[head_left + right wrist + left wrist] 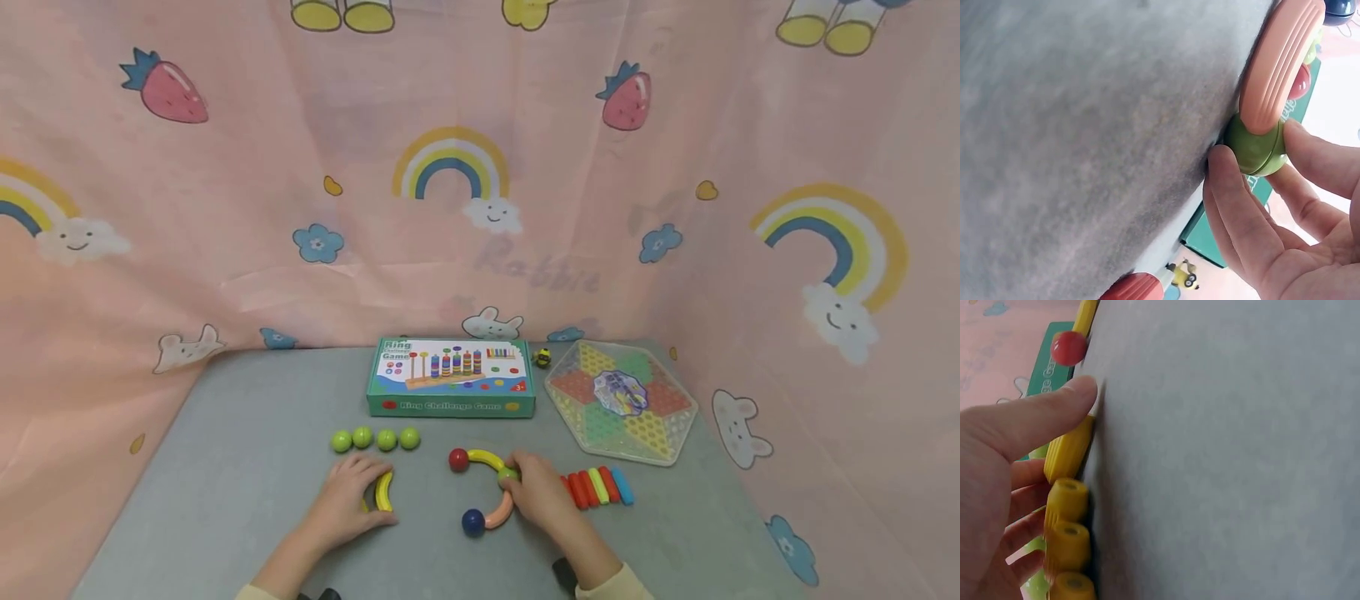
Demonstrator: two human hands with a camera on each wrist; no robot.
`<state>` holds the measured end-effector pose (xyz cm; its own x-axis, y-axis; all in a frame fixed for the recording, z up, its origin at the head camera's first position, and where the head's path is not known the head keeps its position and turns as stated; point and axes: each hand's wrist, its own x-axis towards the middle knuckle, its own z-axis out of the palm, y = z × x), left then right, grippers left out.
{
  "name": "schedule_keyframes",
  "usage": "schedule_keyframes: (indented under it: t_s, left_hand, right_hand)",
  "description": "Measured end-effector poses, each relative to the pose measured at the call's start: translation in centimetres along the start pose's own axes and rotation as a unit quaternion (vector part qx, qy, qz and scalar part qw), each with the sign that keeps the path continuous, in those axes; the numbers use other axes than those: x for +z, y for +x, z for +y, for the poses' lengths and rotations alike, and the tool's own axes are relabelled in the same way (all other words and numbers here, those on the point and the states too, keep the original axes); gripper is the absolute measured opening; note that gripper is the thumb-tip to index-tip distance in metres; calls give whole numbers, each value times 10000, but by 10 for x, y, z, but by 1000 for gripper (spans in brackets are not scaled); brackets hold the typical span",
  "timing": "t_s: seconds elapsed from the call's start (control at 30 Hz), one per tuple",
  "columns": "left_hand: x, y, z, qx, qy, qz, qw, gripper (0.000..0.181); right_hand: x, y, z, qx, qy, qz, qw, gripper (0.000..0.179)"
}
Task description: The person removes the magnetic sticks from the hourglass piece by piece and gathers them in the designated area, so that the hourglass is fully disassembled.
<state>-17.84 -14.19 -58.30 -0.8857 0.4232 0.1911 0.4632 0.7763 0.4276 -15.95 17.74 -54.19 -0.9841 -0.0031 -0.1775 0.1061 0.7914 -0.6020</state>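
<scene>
My left hand (347,496) curves around a yellow curved bar (384,492), with thumb and forefinger near its two ends. More yellow bars (1067,545) lie beside it, partly hidden by the hand. With thumb and fingers, my right hand (542,492) pinches a green ball (1254,147). A peach curved bar (1282,65) meets this ball and leads to a dark blue ball (473,522). Another yellow curved bar (486,458) runs from beside the green ball to a red ball (458,459). The joined pieces form an arc on the table.
Several green balls (386,440) stand in a row behind my left hand. Red, yellow and blue bars (597,486) lie right of my right hand. Farther back are a game box (450,406), a small yellow-black toy (542,357) and a hexagonal board (622,400).
</scene>
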Motion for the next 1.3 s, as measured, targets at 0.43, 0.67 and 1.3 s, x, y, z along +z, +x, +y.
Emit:
schedule_keyframes:
  t_s: [0.43, 0.67, 1.3]
  left_hand:
    - [-18, 0, -2, -285, 109, -591, 9978, 64]
    - [-18, 2, 7, -466, 266, -683, 9962, 78]
    - [-13, 26, 54, 11, -384, 148, 9992, 50]
  right_hand:
    - [-3, -2, -2, -34, -22, -21, 10000, 16]
    - [-3, -2, -2, 9, -17, -47, 10000, 18]
    - [-2, -2, 0, -11, -16, -29, 10000, 17]
